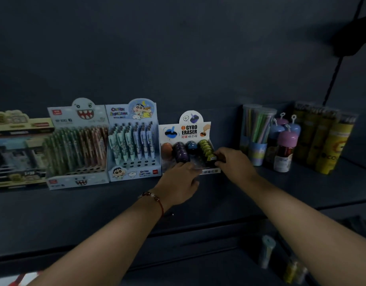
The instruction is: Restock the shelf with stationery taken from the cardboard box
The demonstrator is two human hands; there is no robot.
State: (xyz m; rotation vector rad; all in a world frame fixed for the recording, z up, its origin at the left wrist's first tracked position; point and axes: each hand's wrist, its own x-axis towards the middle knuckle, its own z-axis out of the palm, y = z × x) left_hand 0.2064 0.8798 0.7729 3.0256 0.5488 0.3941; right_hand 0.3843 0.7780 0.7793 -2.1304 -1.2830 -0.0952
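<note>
A white display box marked GYRO ERASER [188, 131] stands on the dark shelf [95, 203], with rows of round orange, purple, blue and yellow-green erasers in it. My left hand [179, 182] rests at the box's front edge, fingers reaching in below the purple erasers [181, 151]. My right hand [233, 162] is at the box's front right corner, fingers curled round the front yellow-green eraser [210, 156]. The cardboard box is out of view.
Left of the eraser box stand two pen display boxes [134, 141] [77, 145] and a further box at the far left [17, 149]. To the right are clear tubes of pencils [256, 131], capped bottles [285, 149] and yellow tubes [326, 141]. A lower shelf holds small items [266, 252].
</note>
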